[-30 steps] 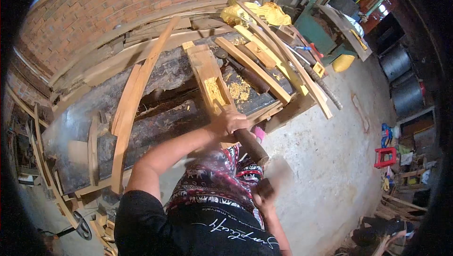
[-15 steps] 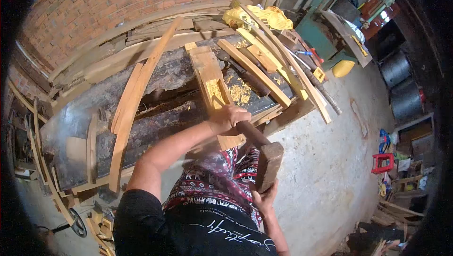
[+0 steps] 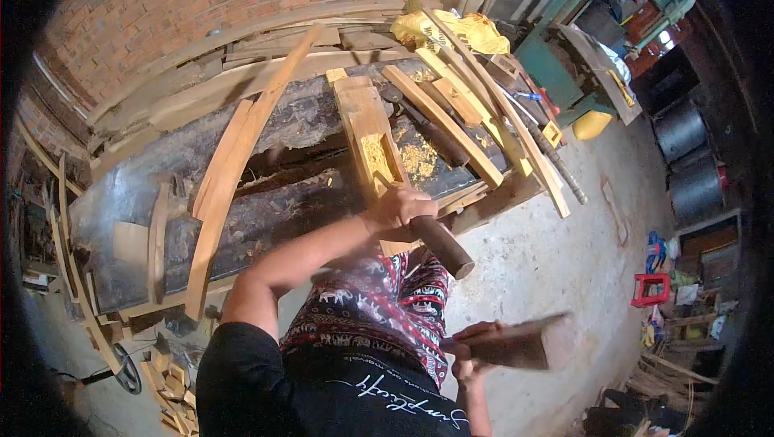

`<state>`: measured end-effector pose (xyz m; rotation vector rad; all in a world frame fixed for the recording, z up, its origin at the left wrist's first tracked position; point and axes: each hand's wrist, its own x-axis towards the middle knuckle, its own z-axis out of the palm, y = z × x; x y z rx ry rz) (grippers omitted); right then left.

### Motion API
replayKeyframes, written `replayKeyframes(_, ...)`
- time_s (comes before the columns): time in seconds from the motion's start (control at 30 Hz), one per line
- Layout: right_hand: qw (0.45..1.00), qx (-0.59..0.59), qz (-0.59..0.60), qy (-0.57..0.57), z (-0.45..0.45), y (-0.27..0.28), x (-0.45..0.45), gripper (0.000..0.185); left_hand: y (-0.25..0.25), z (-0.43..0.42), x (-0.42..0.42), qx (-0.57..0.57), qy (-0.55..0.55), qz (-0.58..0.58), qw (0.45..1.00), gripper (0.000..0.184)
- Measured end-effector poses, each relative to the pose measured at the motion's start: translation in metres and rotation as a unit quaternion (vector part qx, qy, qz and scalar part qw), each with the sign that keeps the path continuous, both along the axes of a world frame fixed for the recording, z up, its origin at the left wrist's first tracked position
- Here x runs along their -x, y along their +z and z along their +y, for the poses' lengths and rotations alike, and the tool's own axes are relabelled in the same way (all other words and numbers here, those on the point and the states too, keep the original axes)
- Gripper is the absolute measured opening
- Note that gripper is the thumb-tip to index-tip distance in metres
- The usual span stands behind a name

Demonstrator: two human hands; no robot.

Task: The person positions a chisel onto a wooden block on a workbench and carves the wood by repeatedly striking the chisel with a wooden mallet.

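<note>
My left hand [image 3: 403, 205] is wrapped round a chisel [image 3: 446, 251]; its thick wooden handle points towards me, and its blade is hidden. The hand is over the near part of a wooden beam [image 3: 360, 110], which has a long slot with pale wood shavings [image 3: 376, 159] in it. Low on the right, my right hand [image 3: 469, 366] grips a wooden mallet [image 3: 524, 344], blurred by motion. The mallet is apart from the chisel handle.
The beam lies across a dark, rough workbench [image 3: 282, 126]. Beside it are loose shavings [image 3: 419, 159], a dark-handled tool [image 3: 439, 139] and several wooden strips [image 3: 443, 126]. Long boards [image 3: 250, 147] lie left. A green machine [image 3: 556, 66] stands at the back right; a red stool [image 3: 650, 290] is farther right.
My right hand has swung the mallet away from the chisel handle, down and to the right. My left hand still holds the chisel at the beam. The view has shifted slightly.
</note>
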<state>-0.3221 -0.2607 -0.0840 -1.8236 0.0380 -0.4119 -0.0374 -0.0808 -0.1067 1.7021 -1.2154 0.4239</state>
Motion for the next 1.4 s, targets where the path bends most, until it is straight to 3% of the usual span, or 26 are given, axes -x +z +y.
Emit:
replayKeyframes(0.1, 0.986, -0.16, 0.034, -0.042, -0.005, 0.0, 0.012, 0.05, -0.004, 0.002, -0.002, 0.0, -0.006, 0.003, 1.0, 0.021)
replayKeyframes(0.13, 0.995, -0.031, 0.093, -0.011, -0.006, -0.004, 0.009, 0.05, -0.005, 0.002, -0.003, 0.003, -0.015, 0.013, 1.0, 0.021)
replayKeyframes(0.2, 0.953, 0.249, 0.163, 0.061, -0.005, -0.005, 0.0, 0.05, -0.004, 0.004, -0.005, 0.006, -0.023, 0.023, 0.999, 0.021)
replayKeyframes(0.27, 0.997, -0.01, 0.071, -0.012, 0.018, -0.025, -0.023, 0.065, 0.002, 0.003, -0.006, 0.021, -0.051, 0.057, 0.997, 0.02)
replayKeyframes(0.33, 0.993, 0.057, 0.1, 0.0, 0.005, -0.034, -0.023, 0.075, 0.002, 0.001, -0.006, 0.012, -0.038, 0.064, 0.997, 0.019)
replayKeyframes(0.4, 0.995, -0.025, 0.075, -0.065, 0.022, 0.002, -0.02, 0.078, -0.01, -0.005, -0.01, 0.024, -0.007, 0.106, 0.994, 0.018)
replayKeyframes(0.5, 0.98, 0.194, -0.023, 0.048, 0.0, 0.015, -0.019, 0.043, 0.006, 0.005, -0.009, 0.037, -0.034, 0.1, 0.994, 0.02)
replayKeyframes(0.57, 0.996, 0.056, -0.036, 0.051, 0.004, 0.004, -0.02, 0.045, 0.004, 0.008, -0.011, 0.031, -0.07, 0.062, 0.995, 0.019)
replayKeyframes(0.63, 0.996, 0.09, -0.029, 0.005, 0.019, -0.024, -0.038, 0.047, -0.009, 0.005, -0.011, 0.016, -0.045, 0.043, 0.998, 0.019)
replayKeyframes(0.7, 0.999, 0.042, 0.015, -0.021, 0.008, -0.061, -0.034, 0.054, -0.013, 0.001, -0.012, -0.021, -0.014, 0.002, 1.0, 0.021)
replayKeyframes(0.77, 0.996, -0.029, 0.045, -0.065, 0.009, -0.058, -0.033, 0.058, -0.003, 0.001, -0.019, 0.003, -0.029, 0.031, 0.999, 0.02)
replayKeyframes(0.8, 0.997, -0.042, 0.048, -0.051, 0.002, -0.049, -0.021, 0.05, -0.002, 0.001, -0.014, 0.024, -0.056, 0.069, 0.996, 0.019)
replayKeyframes(0.9, 0.972, 0.206, 0.072, 0.088, 0.002, 0.002, -0.023, 0.026, -0.009, 0.003, -0.013, 0.01, -0.052, 0.044, 0.998, 0.016)
replayKeyframes(1.0, 0.996, 0.023, 0.081, 0.041, 0.018, -0.033, -0.037, 0.043, -0.007, 0.005, -0.012, 0.007, -0.049, -0.005, 0.999, 0.018)
replayKeyframes(1.07, 0.994, 0.102, -0.009, -0.028, 0.018, -0.051, -0.048, 0.064, -0.014, 0.002, -0.014, -0.005, -0.051, 0.025, 0.998, 0.019)
replayKeyframes(1.17, 0.998, 0.0, 0.032, -0.051, 0.014, -0.036, -0.033, 0.076, -0.011, 0.001, -0.014, -0.021, -0.014, 0.027, 0.999, 0.013)
replayKeyframes(1.23, 0.972, 0.21, -0.082, 0.067, 0.007, 0.013, -0.036, 0.082, -0.001, 0.004, -0.01, -0.032, -0.029, 0.018, 0.999, 0.01)
replayKeyframes(1.33, 0.955, 0.195, -0.128, 0.183, -0.003, -0.004, -0.046, 0.085, -0.012, 0.003, -0.013, -0.021, -0.05, -0.017, 0.998, 0.011)
replayKeyframes(1.37, 0.985, 0.114, -0.089, 0.094, 0.001, -0.05, -0.041, 0.082, -0.012, 0.003, -0.012, -0.02, -0.054, -0.004, 0.998, 0.01)
replayKeyframes(1.4, 0.989, 0.14, -0.032, 0.033, -0.001, -0.063, -0.04, 0.078, -0.016, 0.002, -0.014, -0.019, -0.053, -0.006, 0.998, 0.01)
